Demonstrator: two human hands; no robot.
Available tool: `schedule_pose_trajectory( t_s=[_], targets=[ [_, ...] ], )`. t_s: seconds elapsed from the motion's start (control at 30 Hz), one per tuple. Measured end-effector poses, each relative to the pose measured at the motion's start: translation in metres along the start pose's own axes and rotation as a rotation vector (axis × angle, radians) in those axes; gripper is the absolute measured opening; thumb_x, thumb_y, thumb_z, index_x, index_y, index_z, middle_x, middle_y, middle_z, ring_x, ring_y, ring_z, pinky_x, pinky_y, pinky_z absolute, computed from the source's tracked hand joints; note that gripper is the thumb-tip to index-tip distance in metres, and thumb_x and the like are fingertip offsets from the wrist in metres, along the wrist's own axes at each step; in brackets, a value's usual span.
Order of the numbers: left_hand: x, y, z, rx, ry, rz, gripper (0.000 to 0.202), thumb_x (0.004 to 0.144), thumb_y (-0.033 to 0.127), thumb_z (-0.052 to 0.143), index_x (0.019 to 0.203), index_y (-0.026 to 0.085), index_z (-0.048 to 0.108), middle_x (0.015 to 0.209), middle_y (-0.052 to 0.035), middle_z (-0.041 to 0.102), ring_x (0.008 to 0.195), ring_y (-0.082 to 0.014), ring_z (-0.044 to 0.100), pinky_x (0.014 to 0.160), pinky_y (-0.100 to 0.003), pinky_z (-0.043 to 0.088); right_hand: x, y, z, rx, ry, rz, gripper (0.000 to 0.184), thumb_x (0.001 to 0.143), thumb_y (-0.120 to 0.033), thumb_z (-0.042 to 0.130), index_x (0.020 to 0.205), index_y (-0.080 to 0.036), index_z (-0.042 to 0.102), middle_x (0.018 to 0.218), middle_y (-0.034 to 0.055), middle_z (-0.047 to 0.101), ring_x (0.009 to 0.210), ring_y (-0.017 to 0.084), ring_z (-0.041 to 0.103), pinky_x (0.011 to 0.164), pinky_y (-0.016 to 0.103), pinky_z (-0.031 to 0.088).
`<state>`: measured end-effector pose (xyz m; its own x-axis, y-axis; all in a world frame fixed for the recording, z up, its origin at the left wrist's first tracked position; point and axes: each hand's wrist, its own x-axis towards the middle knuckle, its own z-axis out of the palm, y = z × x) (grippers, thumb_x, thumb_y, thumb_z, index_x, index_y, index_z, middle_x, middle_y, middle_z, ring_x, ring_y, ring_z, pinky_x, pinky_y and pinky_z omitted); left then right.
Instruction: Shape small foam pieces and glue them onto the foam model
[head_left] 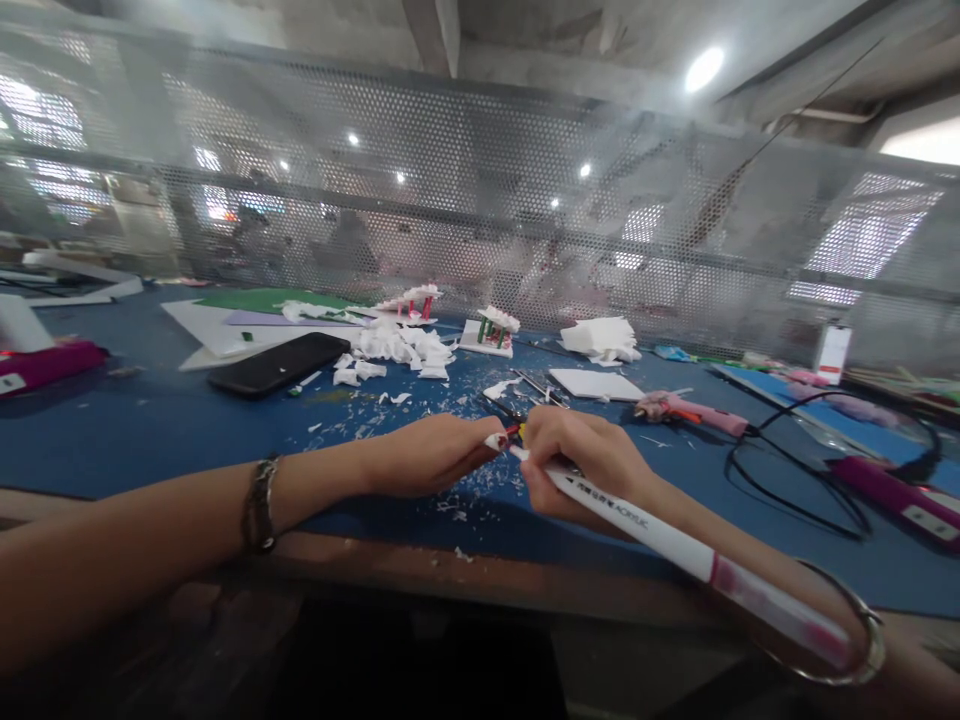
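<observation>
In the head view, my right hand (585, 460) grips a white acrylic marker (637, 525) with a dark pink end, its tip pointing toward my left hand. My left hand (427, 455) is closed, with a small white piece (495, 440) marked dark red pinched at its fingertips. The marker's tip is close to this piece; whether they touch I cannot tell. Just beyond the fingers lie pliers with dark jaws, their handles partly hidden by my right hand. White scraps (405, 345) are heaped behind my left hand.
A black phone (281, 365) lies at left. Two small models, one with green posts (495, 328) and one with red posts (412, 303), stand at the back. At right are a white pad (596, 384), a pink glue gun (701, 412), its looping black cable and a magenta power strip (896, 500).
</observation>
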<state>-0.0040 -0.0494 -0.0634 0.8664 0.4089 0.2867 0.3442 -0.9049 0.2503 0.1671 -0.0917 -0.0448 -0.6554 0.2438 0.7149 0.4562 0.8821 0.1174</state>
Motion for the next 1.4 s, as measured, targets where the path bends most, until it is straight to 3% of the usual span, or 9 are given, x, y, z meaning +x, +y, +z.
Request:
schedule_pose_trajectory(
  t_s=[0.57, 0.7, 0.83, 0.97, 1.23, 1.4],
  targets=[
    [0.001, 0.001, 0.002, -0.028, 0.022, 0.032, 0.023, 0.083, 0.028, 0.019, 0.075, 0.016, 0.037, 0.062, -0.0027, 0.046, 0.052, -0.0109, 0.04, 0.051, -0.023, 0.032, -0.001, 0.0, -0.002, 0.027, -0.084, -0.045, 0.014, 0.065, -0.008, 0.041, 0.063, -0.02, 0.036, 0.057, -0.0032, 0.041, 0.053, 0.007, 0.038, 0.047, 0.019, 0.034],
    [-0.001, 0.003, 0.0, -0.104, 0.003, 0.035, 0.022, 0.083, 0.026, 0.018, 0.071, 0.017, 0.034, 0.059, -0.0007, 0.042, 0.05, -0.0101, 0.036, 0.05, -0.022, 0.031, -0.001, -0.001, -0.002, 0.012, -0.021, -0.044, 0.015, 0.066, -0.009, 0.042, 0.062, -0.02, 0.034, 0.057, -0.0038, 0.041, 0.052, 0.007, 0.039, 0.046, 0.019, 0.034],
    [-0.002, 0.008, -0.004, -0.231, -0.006, 0.065, 0.026, 0.084, 0.024, 0.017, 0.063, 0.018, 0.032, 0.051, 0.0018, 0.038, 0.046, -0.0089, 0.035, 0.049, -0.021, 0.031, -0.001, -0.001, -0.001, 0.009, -0.079, -0.001, 0.014, 0.066, -0.01, 0.041, 0.06, -0.02, 0.034, 0.056, -0.0032, 0.041, 0.051, 0.007, 0.039, 0.046, 0.019, 0.035],
    [-0.001, 0.011, -0.006, -0.308, 0.016, 0.086, 0.036, 0.085, 0.021, 0.015, 0.053, 0.018, 0.03, 0.045, 0.0028, 0.034, 0.042, -0.0077, 0.033, 0.048, -0.021, 0.031, -0.003, 0.001, 0.001, 0.01, 0.001, -0.016, 0.015, 0.066, -0.01, 0.043, 0.062, -0.021, 0.033, 0.057, -0.0037, 0.041, 0.051, 0.007, 0.04, 0.046, 0.018, 0.034],
    [-0.002, 0.012, -0.005, -0.375, 0.031, 0.057, 0.039, 0.086, 0.025, 0.014, 0.05, 0.018, 0.028, 0.041, 0.0032, 0.032, 0.041, -0.008, 0.032, 0.046, -0.021, 0.031, -0.002, 0.002, 0.001, -0.018, 0.022, -0.029, 0.016, 0.065, -0.01, 0.044, 0.062, -0.021, 0.033, 0.056, -0.0038, 0.041, 0.052, 0.007, 0.041, 0.047, 0.019, 0.036],
    [-0.002, 0.011, -0.004, -0.384, 0.034, 0.046, 0.038, 0.087, 0.025, 0.014, 0.052, 0.018, 0.028, 0.042, 0.0029, 0.034, 0.042, -0.008, 0.032, 0.045, -0.02, 0.031, -0.004, 0.005, 0.002, -0.026, -0.064, 0.017, 0.016, 0.066, -0.01, 0.041, 0.061, -0.022, 0.032, 0.055, -0.0034, 0.04, 0.053, 0.008, 0.039, 0.048, 0.02, 0.036]
  ],
)
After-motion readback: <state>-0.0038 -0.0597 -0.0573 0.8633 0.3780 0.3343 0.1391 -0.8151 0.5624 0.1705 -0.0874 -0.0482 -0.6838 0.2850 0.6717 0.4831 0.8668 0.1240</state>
